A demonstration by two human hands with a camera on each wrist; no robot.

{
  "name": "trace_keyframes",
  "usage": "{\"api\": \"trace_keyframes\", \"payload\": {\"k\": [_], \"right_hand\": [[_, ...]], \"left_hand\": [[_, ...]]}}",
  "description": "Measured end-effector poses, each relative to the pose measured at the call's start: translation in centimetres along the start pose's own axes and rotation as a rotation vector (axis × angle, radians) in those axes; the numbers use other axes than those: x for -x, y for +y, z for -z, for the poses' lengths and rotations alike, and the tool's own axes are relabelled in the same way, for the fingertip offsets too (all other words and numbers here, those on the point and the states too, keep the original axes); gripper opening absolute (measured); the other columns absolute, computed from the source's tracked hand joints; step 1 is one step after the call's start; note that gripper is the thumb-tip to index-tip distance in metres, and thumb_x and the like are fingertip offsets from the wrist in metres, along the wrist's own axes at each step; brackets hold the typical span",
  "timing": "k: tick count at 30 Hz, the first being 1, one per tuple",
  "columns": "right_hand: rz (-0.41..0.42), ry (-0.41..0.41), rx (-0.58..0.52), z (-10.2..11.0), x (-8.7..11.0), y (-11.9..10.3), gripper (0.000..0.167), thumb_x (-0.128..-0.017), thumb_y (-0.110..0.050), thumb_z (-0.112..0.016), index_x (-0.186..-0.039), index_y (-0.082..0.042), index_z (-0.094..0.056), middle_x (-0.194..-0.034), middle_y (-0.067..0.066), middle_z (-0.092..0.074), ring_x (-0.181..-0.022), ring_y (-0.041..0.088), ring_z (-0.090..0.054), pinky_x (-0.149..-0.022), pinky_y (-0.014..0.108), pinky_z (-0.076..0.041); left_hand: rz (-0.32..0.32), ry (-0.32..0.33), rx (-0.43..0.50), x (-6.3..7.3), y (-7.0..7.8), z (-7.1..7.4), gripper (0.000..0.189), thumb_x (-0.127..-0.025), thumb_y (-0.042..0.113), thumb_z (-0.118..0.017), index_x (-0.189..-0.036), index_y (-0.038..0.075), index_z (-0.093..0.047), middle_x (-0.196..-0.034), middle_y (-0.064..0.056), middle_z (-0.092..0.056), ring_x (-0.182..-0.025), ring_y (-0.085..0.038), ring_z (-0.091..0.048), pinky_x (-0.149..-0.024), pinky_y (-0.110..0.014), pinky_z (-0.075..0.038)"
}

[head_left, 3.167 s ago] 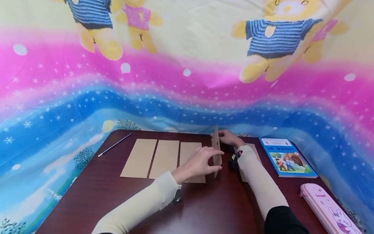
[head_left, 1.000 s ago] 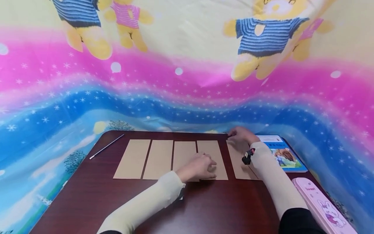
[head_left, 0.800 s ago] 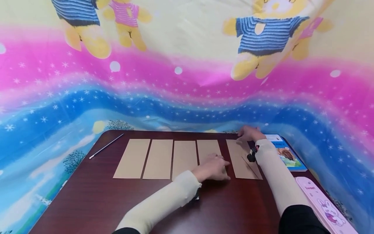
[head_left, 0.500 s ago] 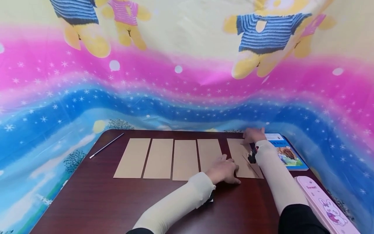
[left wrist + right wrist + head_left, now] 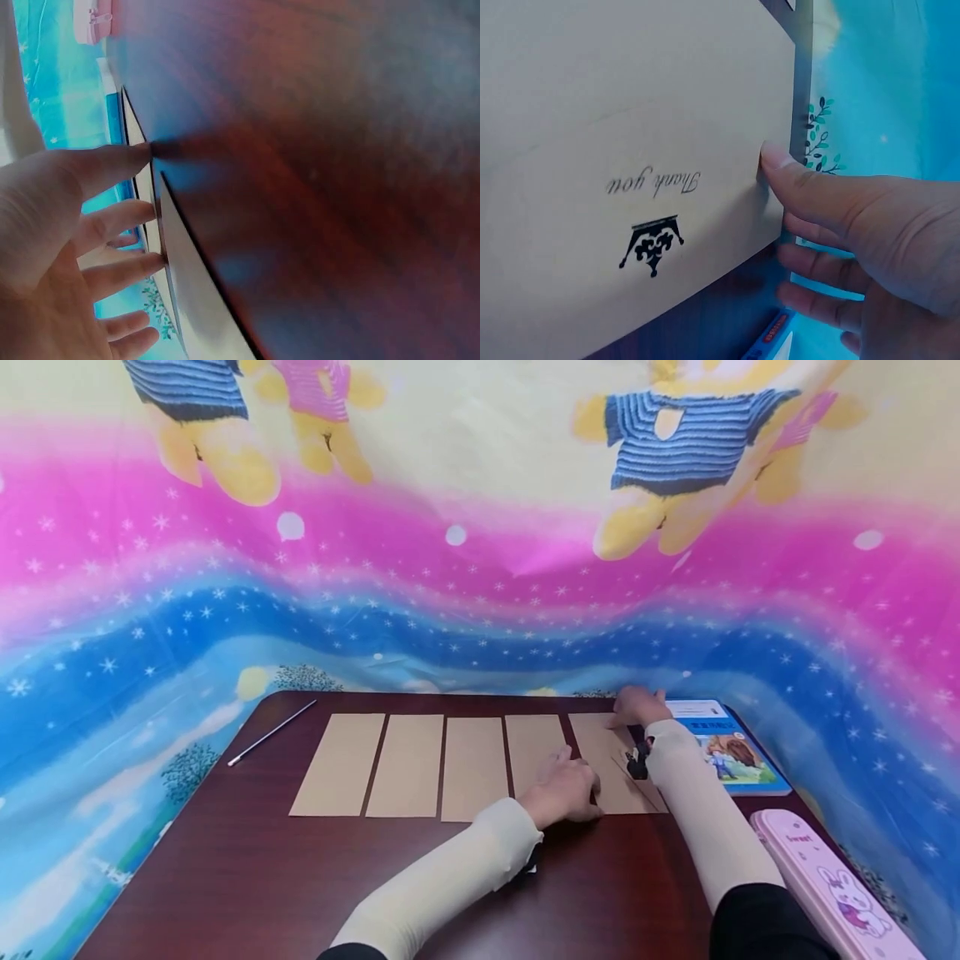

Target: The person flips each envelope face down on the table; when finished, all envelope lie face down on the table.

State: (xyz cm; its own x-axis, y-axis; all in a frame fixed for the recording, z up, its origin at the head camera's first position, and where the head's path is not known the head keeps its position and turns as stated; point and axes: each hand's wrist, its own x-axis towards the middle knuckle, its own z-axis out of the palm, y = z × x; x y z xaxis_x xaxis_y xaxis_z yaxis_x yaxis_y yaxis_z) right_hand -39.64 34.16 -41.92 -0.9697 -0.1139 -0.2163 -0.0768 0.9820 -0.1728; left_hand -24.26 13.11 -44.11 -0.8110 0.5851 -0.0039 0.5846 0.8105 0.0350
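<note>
A tan kraft card [image 5: 600, 760] lies flat at the right end of a row of several similar cards [image 5: 405, 768]. In the right wrist view, its upper face carries "Thank you" and a black crown print [image 5: 652, 244]. My right hand [image 5: 639, 706] is at its far edge, the thumb resting on the card and the other fingers extended past the edge. At the card's near left edge, my left hand [image 5: 558, 789] reaches over the neighbouring card with fingers and thumb spread. Its fingertips [image 5: 154, 260] touch down by the narrow gap between the two cards.
Behind the right forearm lies a blue picture book [image 5: 738, 752]. A pink pencil case [image 5: 832, 877] sits at the right edge of the dark wooden table [image 5: 247, 860]. A thin silver rod [image 5: 272, 733] lies far left. A printed cloth [image 5: 480, 610] hangs behind.
The card that stood upright between the hands now lies flat in the row. The rightmost card has just slid left, narrowing the gap; both hands moved left with it.
</note>
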Motion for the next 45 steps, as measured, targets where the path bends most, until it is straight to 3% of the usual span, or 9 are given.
{"api": "trace_keyframes", "payload": {"k": [6,11,17,25,29,32,34,38,45], "right_hand": [[0.002,0.012,-0.020,-0.7,-0.4,0.3,0.040,-0.089,-0.038,-0.079,-0.064,-0.016,-0.056,-0.062,-0.003,-0.050,-0.075,0.026,-0.055,-0.115,0.077,-0.013],[0.029,0.026,-0.055,-0.9,-0.7,0.8,0.053,-0.092,-0.039,-0.076,-0.060,-0.020,-0.037,-0.056,-0.005,-0.030,-0.063,0.019,-0.036,-0.098,0.064,-0.021],[0.068,0.040,-0.051,-0.7,0.0,0.9,0.046,-0.093,-0.039,-0.075,-0.064,-0.018,-0.045,-0.059,-0.004,-0.036,-0.066,0.020,-0.040,-0.092,0.063,-0.021],[0.078,-0.002,-0.037,-0.1,-0.2,1.7,0.043,-0.095,-0.044,-0.071,-0.067,-0.017,-0.052,-0.062,-0.003,-0.045,-0.068,0.020,-0.047,-0.106,0.076,-0.023],[0.152,-0.024,-0.102,0.4,-0.3,2.7,0.018,-0.101,-0.017,-0.059,-0.096,-0.006,-0.072,-0.100,0.016,-0.069,-0.096,0.036,-0.064,-0.106,0.067,-0.040],[0.201,-0.047,-0.196,0.4,0.0,3.5,0.040,-0.094,0.009,-0.042,-0.122,0.002,-0.069,-0.131,0.028,-0.062,-0.122,0.046,-0.059,-0.100,0.057,-0.052],[0.220,-0.034,-0.264,0.1,0.2,3.9,0.048,-0.091,0.015,-0.038,-0.126,0.003,-0.067,-0.137,0.032,-0.058,-0.125,0.049,-0.057,-0.098,0.054,-0.054],[0.265,0.036,-0.323,-0.6,0.3,4.9,0.041,-0.095,0.013,-0.049,-0.126,-0.001,-0.071,-0.143,0.033,-0.055,-0.123,0.049,-0.059,-0.092,0.052,-0.057],[0.296,0.070,-0.321,-0.2,0.6,5.2,0.039,-0.099,0.009,-0.053,-0.130,-0.006,-0.071,-0.145,0.032,-0.055,-0.130,0.051,-0.055,-0.093,0.052,-0.057]], "left_hand": [[0.013,-0.022,0.053,0.3,-0.3,0.1,0.024,-0.082,0.063,-0.077,-0.092,0.041,-0.077,-0.105,0.023,-0.072,-0.120,-0.016,-0.046,-0.103,-0.031,-0.039],[-0.015,-0.008,0.011,-0.1,-0.1,0.5,0.022,-0.082,0.062,-0.079,-0.084,0.040,-0.077,-0.095,0.023,-0.073,-0.115,-0.015,-0.052,-0.103,-0.029,-0.040],[0.000,-0.037,-0.058,-0.5,0.6,0.8,0.022,-0.082,0.062,-0.079,-0.076,0.040,-0.075,-0.089,0.023,-0.073,-0.107,-0.012,-0.050,-0.097,-0.028,-0.040],[0.033,-0.071,-0.076,-0.7,1.3,0.7,0.022,-0.083,0.063,-0.077,-0.080,0.042,-0.077,-0.095,0.022,-0.073,-0.108,-0.014,-0.049,-0.092,-0.029,-0.041],[0.026,-0.071,-0.050,-0.7,1.0,0.7,0.022,-0.083,0.062,-0.078,-0.079,0.041,-0.076,-0.092,0.024,-0.072,-0.108,-0.013,-0.049,-0.093,-0.028,-0.042],[0.014,-0.068,-0.032,-0.5,0.5,0.8,0.020,-0.083,0.061,-0.078,-0.080,0.041,-0.077,-0.087,0.026,-0.072,-0.104,-0.009,-0.050,-0.094,-0.026,-0.042],[0.008,-0.067,-0.006,-0.4,0.2,0.7,0.019,-0.084,0.060,-0.078,-0.081,0.041,-0.078,-0.085,0.026,-0.072,-0.102,-0.008,-0.050,-0.095,-0.026,-0.042],[0.002,-0.063,0.037,-0.1,-0.1,0.5,0.017,-0.084,0.058,-0.079,-0.082,0.040,-0.078,-0.085,0.026,-0.072,-0.101,-0.008,-0.048,-0.095,-0.027,-0.042],[-0.005,-0.056,0.034,0.1,-0.3,0.8,0.019,-0.083,0.057,-0.080,-0.087,0.038,-0.078,-0.092,0.023,-0.073,-0.102,-0.010,-0.051,-0.096,-0.029,-0.044]]}}
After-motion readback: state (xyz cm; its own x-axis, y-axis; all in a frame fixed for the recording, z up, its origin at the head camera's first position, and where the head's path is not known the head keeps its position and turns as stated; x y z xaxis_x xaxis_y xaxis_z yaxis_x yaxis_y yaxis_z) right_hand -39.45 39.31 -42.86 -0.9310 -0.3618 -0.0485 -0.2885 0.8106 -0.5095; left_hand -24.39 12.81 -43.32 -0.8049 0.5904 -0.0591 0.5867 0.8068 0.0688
